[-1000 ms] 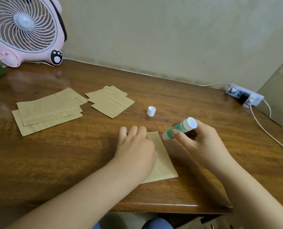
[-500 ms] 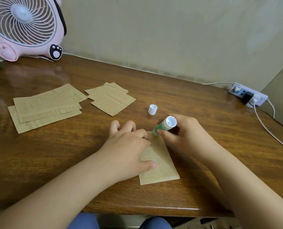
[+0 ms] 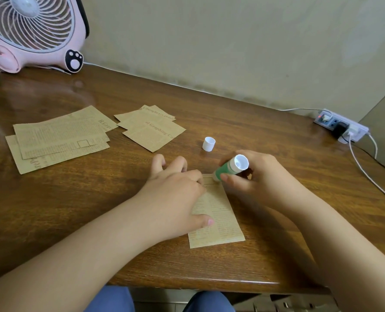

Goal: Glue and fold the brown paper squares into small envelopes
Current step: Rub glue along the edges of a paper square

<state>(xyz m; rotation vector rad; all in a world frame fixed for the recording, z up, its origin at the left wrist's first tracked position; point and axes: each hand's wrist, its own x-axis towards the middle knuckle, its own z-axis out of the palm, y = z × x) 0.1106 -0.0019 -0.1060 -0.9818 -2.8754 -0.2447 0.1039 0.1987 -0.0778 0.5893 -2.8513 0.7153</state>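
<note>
Right hand [image 3: 261, 176] grip closed on the glue stick [image 3: 229, 168], tip down on the far edge of the folded brown paper [image 3: 218, 219], while we pin it flat to the desk [image 3: 254, 131] with the left hand [image 3: 175, 199] so it can't slide under the glue, cap [image 3: 209, 144] parked nearby.

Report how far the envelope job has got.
Done: small white cap is off. In hand: left hand pins a folded brown printed paper; right hand presses the green glue stick on its far end. Left: two paper stacks wait.
</note>
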